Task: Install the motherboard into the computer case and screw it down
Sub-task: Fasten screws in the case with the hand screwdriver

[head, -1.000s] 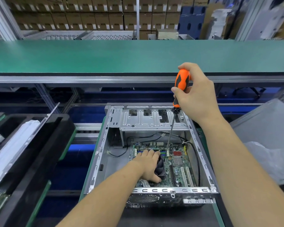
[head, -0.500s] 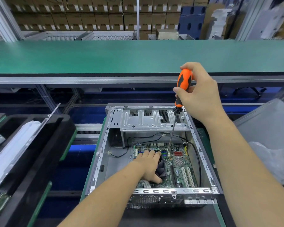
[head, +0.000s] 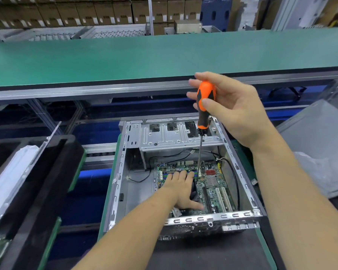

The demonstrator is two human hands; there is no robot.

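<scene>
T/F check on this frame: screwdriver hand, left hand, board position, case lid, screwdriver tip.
1. The right hand holds the orange-handled screwdriver. True.
2. The left hand rests flat on the green shelf. False: it lies on the motherboard inside the computer case.
3. The motherboard sits outside the case. False: it is on the case floor.
4. The case is open on top. True.
5. The screwdriver tip points down at the board beside the left fingers. True.

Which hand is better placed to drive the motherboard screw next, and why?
The right hand: its fingers already hold the screwdriver, tip down on the motherboard. The left hand rests flat on the board, steadying it.
</scene>
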